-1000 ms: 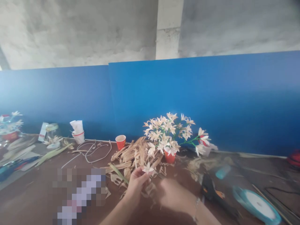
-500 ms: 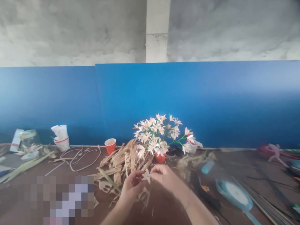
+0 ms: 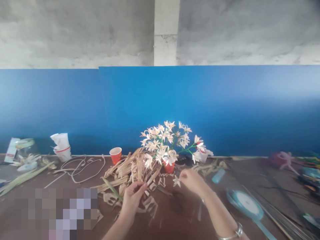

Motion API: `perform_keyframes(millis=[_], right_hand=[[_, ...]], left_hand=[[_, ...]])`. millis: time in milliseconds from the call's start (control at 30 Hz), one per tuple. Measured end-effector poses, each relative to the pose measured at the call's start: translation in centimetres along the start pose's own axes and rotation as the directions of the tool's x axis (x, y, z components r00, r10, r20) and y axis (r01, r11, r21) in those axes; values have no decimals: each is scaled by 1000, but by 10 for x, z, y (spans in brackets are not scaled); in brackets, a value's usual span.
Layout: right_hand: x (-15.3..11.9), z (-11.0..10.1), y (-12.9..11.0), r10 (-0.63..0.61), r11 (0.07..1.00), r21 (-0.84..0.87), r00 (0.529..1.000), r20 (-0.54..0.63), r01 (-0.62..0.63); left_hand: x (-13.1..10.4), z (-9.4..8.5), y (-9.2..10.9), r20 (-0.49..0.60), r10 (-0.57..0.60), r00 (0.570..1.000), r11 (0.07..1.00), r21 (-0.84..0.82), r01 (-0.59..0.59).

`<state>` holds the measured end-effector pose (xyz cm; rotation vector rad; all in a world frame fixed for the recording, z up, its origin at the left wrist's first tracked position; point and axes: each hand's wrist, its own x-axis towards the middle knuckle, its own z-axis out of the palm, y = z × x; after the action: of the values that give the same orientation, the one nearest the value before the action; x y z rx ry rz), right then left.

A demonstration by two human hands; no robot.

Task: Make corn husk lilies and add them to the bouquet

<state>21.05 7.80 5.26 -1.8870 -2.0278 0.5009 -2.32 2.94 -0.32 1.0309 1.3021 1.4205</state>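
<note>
A small cream-white flower with pointed petals (image 3: pixel 176 181) hangs from the fingertips of my right hand (image 3: pixel 192 180), whose fingers are pinched. To its left, my left hand (image 3: pixel 133 199) is closed thumb to forefinger over the front of the dry husks. A pale scrap shows by its fingertips, and I cannot make out whether the fingers hold it. Behind both hands, a bunch of similar white flowers on green stems (image 3: pixel 162 143) stands in a red paper cup (image 3: pixel 168 168).
Dry husks (image 3: pixel 135 166) lie heaped at centre. Leftward are a red paper cup (image 3: pixel 116 155), a white cable (image 3: pixel 77 171), white cups (image 3: pixel 62 148) and a jar (image 3: pixel 26 146). To the right lies a light-blue ribbon spool (image 3: pixel 247 205). A blue panel (image 3: pixel 175 96) rises behind the table.
My hands have moved apart. The right one has carried the flower away to the right and slightly up, while the left has let go of it and shifted a little left.
</note>
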Motion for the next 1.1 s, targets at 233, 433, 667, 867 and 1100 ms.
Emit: perform_keyframes(millis=[233,433,667,867,1100], right_hand=[[2,-5,7,57,998,-14,997,-55,-58],[2,-5,7,46,993,108,999,-21,-44],[-12,5,-21,-191,839,543,953,236,34],[-24,14,-44,-320,703,711,907,275,32],[-23,9,-47,-268,773,627,947,180,99]], left_hand=[[-3,3,-7,163,133,978,944,280,-175],[3,-2,-9,-30,166,986,970,183,-158],[-9,8,2,148,-5,989,999,36,0],[-24,13,6,355,-258,899,890,-274,364],[-19,10,12,394,-248,885,864,-322,386]])
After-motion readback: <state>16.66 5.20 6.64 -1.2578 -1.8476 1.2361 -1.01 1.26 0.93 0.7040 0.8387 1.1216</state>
